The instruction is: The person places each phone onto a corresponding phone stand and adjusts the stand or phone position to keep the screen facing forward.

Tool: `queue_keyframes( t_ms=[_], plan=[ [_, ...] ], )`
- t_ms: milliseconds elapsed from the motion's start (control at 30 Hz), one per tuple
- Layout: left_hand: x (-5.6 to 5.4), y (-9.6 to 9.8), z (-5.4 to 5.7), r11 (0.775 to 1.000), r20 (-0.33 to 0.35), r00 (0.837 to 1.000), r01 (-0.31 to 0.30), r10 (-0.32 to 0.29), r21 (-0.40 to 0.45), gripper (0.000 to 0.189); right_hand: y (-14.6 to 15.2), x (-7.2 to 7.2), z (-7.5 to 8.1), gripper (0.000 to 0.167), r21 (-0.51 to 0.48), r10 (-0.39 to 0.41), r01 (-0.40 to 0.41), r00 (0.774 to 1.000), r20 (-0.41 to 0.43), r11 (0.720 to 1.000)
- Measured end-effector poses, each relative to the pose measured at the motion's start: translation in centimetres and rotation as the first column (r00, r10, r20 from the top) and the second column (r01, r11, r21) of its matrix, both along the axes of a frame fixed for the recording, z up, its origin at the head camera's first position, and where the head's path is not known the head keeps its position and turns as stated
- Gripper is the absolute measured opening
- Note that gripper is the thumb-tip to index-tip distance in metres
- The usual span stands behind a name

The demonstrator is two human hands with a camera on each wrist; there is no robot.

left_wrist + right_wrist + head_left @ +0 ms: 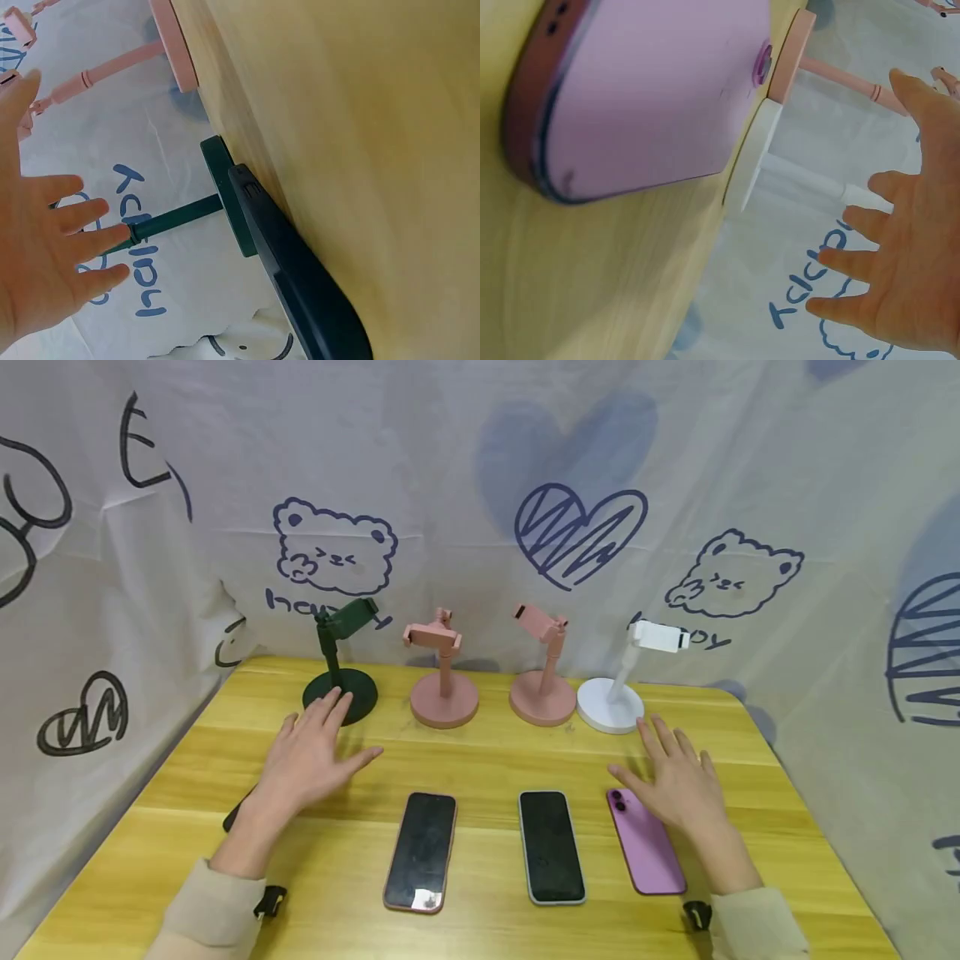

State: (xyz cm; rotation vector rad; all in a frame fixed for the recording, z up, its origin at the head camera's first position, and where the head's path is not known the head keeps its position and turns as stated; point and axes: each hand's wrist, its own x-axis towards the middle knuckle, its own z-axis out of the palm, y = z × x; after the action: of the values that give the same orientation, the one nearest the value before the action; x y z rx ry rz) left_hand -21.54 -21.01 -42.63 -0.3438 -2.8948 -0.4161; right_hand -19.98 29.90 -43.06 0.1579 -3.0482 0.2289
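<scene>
My left hand point(303, 764) hovers with fingers spread over a dark phone point(238, 810), mostly hidden under the wrist in the head view. Its fingertips overlap the base of a dark green phone stand point(358, 693) there. The left wrist view shows that dark phone point(300, 277) lying in front of the stand. My right hand point(682, 785) is likewise spread, beside and partly over a pink-purple phone point(648, 847) lying back side up. Ahead of those fingers is a white phone stand point(609, 706). Neither hand holds anything.
Two pink phone stands, a left one point(444, 702) and a right one point(543, 699), stand between the green and white ones. Two phones lie screen up in front: a pink-edged one point(422, 852) and a pale-edged one point(551, 847). A printed cloth point(465, 460) hangs behind the wooden table point(487, 935).
</scene>
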Motion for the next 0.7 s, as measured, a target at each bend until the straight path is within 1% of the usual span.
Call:
queue_keyframes(
  t_ms=[100, 167, 300, 367, 433, 500, 567, 633, 700],
  plan=[
    [-0.1, 0.4, 0.1, 0.998, -0.091, 0.996, -0.011, 0.017, 0.066, 0.094, -0.2, 0.2, 0.2, 0.099, -0.018, 0.01, -0.011, 0.999, -0.046, 1.0],
    [-0.3, 0.7, 0.1, 0.994, -0.157, 0.987, -0.011, 0.028, 0.109, 0.086, -0.5, 0.3, 0.4, 0.097, -0.038, 0.015, -0.018, 0.996, -0.085, 0.999],
    [-0.8, 1.1, 0.3, 0.982, -0.277, 0.959, -0.005, 0.059, 0.189, 0.068, -1.4, 0.4, 1.1, 0.089, -0.094, 0.01, -0.025, 0.987, -0.161, 0.995],
    [-1.0, 1.4, 0.4, 0.972, -0.323, 0.943, 0.001, 0.077, 0.234, 0.057, -2.1, 0.4, 1.6, 0.084, -0.128, 0.007, -0.034, 0.979, -0.203, 0.991],
    [-1.4, 1.7, 0.6, 0.96, -0.355, 0.929, 0.001, 0.103, 0.281, 0.048, -3.0, 0.4, 2.1, 0.077, -0.173, 0.005, -0.048, 0.97, -0.244, 0.984],
    [-1.8, 2.1, 0.9, 0.944, -0.376, 0.917, -0.003, 0.133, 0.329, 0.041, -4.0, 0.1, 2.6, 0.067, -0.221, 0.021, -0.095, 0.948, -0.317, 0.971],
    [-2.2, 2.5, 1.2, 0.927, -0.384, 0.907, -0.016, 0.171, 0.376, 0.036, -5.1, -0.3, 3.1, 0.058, -0.269, 0.045, -0.162, 0.918, -0.394, 0.949],
    [-2.8, 2.7, 1.5, 0.901, -0.38, 0.9, -0.032, 0.215, 0.432, 0.032, -6.5, -0.9, 3.7, 0.05, -0.3, 0.085, -0.253, 0.875, -0.477, 0.92],
    [-3.3, 3.0, 1.7, 0.865, -0.362, 0.893, -0.055, 0.266, 0.498, 0.029, -8.0, -1.5, 4.6, 0.044, -0.318, 0.127, -0.339, 0.835, -0.536, 0.885]
  ],
)
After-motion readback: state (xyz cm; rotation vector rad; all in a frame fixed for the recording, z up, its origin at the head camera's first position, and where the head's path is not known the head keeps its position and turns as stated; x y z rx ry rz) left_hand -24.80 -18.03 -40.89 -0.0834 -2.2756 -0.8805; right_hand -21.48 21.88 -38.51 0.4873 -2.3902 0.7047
